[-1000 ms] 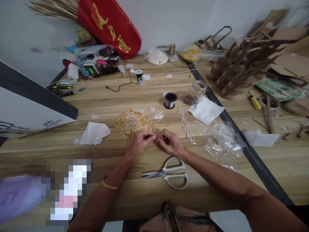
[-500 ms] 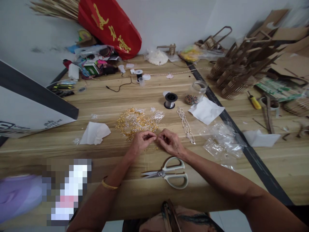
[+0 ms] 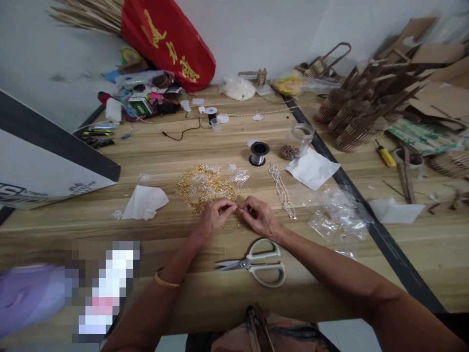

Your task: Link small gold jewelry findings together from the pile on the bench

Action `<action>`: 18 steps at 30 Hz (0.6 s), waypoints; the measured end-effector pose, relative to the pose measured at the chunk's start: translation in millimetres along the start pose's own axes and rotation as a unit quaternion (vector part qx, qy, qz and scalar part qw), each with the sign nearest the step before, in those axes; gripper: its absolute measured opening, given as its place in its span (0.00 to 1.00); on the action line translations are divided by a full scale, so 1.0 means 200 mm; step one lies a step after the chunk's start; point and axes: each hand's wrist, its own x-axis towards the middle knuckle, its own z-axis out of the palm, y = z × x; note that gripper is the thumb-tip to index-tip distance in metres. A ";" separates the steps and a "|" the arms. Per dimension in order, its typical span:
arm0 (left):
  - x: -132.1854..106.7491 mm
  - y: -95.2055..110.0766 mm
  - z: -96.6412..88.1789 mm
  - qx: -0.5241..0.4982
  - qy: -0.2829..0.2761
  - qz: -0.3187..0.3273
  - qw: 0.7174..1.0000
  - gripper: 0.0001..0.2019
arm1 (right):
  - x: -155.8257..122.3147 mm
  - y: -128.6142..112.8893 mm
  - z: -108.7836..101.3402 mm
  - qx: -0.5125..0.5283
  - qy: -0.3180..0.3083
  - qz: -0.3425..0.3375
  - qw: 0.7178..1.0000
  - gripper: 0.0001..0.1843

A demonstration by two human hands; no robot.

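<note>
My left hand (image 3: 212, 216) and my right hand (image 3: 257, 215) meet fingertip to fingertip over the wooden table (image 3: 234, 142), both pinched on a tiny piece too small to name. Just beyond them lies a heap of gold and silver beads (image 3: 205, 186). A short gold strand (image 3: 230, 226) rests on the wood under my fingers. White-handled scissors (image 3: 256, 264) lie shut just nearer to me than my hands. A silver bead chain (image 3: 283, 190) stretches to the right of my right hand.
A wire spool (image 3: 259, 152) and a glass jar of coloured beads (image 3: 297, 140) stand behind the heap. White tissue (image 3: 145, 202) lies left, white paper (image 3: 312, 168) and clear plastic bags (image 3: 335, 215) right. Wooden frames (image 3: 366, 105) pile at far right, a red bag (image 3: 170, 41) at the back.
Both hands stay pinched together in the same place. Only the camera has shifted slightly.
</note>
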 end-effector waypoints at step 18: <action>0.00 -0.06 -0.01 -0.093 0.030 -0.040 0.994 0.08 | 0.01 0.00 -0.01 0.024 0.003 0.030 0.999 0.10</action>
